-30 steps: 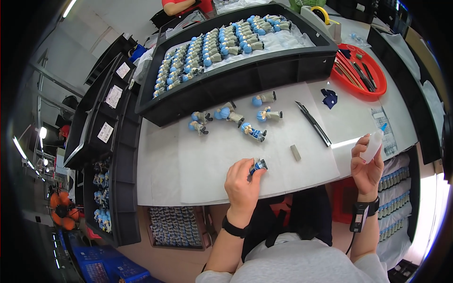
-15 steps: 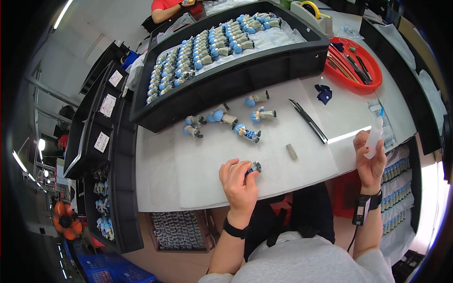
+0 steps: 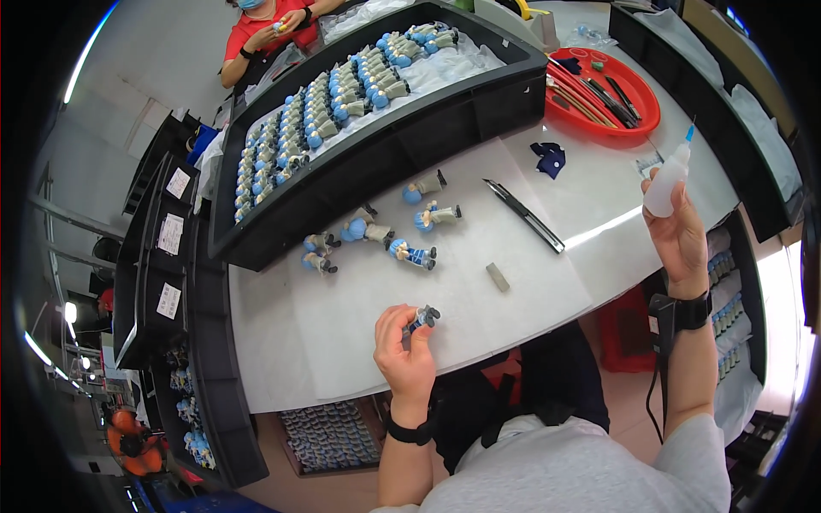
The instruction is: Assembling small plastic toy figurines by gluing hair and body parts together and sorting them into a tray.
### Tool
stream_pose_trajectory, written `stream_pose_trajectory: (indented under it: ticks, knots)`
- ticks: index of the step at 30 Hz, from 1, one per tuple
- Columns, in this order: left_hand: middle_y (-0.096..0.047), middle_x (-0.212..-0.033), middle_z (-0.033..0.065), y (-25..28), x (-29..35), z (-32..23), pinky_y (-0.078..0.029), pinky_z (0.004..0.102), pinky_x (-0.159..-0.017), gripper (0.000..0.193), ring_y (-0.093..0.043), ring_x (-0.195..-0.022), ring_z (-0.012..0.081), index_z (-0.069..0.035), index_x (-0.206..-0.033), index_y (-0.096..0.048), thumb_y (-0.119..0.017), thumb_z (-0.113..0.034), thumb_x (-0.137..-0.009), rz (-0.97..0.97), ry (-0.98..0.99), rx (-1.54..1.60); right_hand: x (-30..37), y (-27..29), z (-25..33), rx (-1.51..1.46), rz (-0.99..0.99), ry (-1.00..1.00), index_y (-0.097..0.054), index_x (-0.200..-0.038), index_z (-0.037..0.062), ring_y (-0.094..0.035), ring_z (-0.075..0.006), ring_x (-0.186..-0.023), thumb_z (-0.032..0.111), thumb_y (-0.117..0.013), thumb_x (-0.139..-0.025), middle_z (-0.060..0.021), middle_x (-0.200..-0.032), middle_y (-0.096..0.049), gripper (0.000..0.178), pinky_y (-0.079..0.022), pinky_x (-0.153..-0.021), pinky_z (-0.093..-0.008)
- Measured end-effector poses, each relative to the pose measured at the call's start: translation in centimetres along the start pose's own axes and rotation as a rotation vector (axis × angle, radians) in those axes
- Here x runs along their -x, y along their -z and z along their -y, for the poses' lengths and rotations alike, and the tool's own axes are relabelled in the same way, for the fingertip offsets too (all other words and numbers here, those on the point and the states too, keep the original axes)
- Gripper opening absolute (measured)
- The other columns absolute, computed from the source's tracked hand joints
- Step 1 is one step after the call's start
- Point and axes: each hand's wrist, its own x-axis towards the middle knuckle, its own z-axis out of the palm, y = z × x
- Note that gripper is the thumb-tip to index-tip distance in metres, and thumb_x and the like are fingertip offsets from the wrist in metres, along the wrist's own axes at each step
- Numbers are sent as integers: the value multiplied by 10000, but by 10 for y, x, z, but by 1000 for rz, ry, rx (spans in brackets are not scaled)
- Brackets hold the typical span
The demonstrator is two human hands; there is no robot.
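My left hand (image 3: 402, 352) is closed around a small figurine (image 3: 425, 316) just above the near part of the table, its dark feet poking out past the fingers. Off to the right, my right hand (image 3: 680, 239) grips a translucent white squeeze bottle (image 3: 663, 190) with a blue needle tip (image 3: 689, 133) pointing up. Beyond the left hand lie several blue-capped figurines, one in blue-striped clothing (image 3: 412, 254) and another with a grey body (image 3: 425, 186). A grey eraser-like block (image 3: 497, 277) and a black utility knife (image 3: 523, 215) lie between the hands.
A big black crate (image 3: 385, 162) with rows of figurines fills the far side. At the far right stands a red tray (image 3: 646, 120) of pens and tools, near a dark blue scrap (image 3: 548, 159). Black bins (image 3: 209, 342) line the left. Across the table works a person in red (image 3: 244, 34).
My right hand has raised the bottle, its needle tip now higher. The left hand still holds the figurine, more of which shows. The whole view has shifted.
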Motion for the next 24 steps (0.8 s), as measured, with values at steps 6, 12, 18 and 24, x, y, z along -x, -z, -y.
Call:
stream_pose_trajectory:
  ticks: [6,12,18,24]
  knots:
    - [-597,-890,136,-1,1,1,-449,372,-799,210,-552,-920,313,8,-864,-578,-602,69,-665,51,-79,-96,-44,-1,26,373,34,134,-444,-1182,36,-550,-174,-1007,160,-588,-855,-65,-1106,-552,379,-430,-873,-328]
    - [-598,-898,149,4,2,-6,-456,395,-782,233,-551,-915,341,13,-849,-578,-585,90,-630,79,-123,-212,-133,9,47,825,-307,413,-557,-967,3,-568,-119,-794,140,-739,-705,-53,-872,-609,347,-446,-747,-247]
    - [-603,-885,153,0,2,-10,-457,368,-794,232,-565,-892,322,36,-822,-580,-565,104,-602,66,-134,-158,-218,51,52,1386,-443,516,-576,-855,17,-603,-197,-696,217,-746,-639,-113,-756,-624,340,-477,-654,-291]
    - [-602,-902,176,1,1,-16,-467,393,-768,212,-566,-855,341,31,-880,-601,-568,77,-675,70,-272,-233,-255,57,39,1615,-531,441,-561,-868,17,-606,-355,-860,191,-687,-660,-213,-856,-625,298,-480,-759,-390]
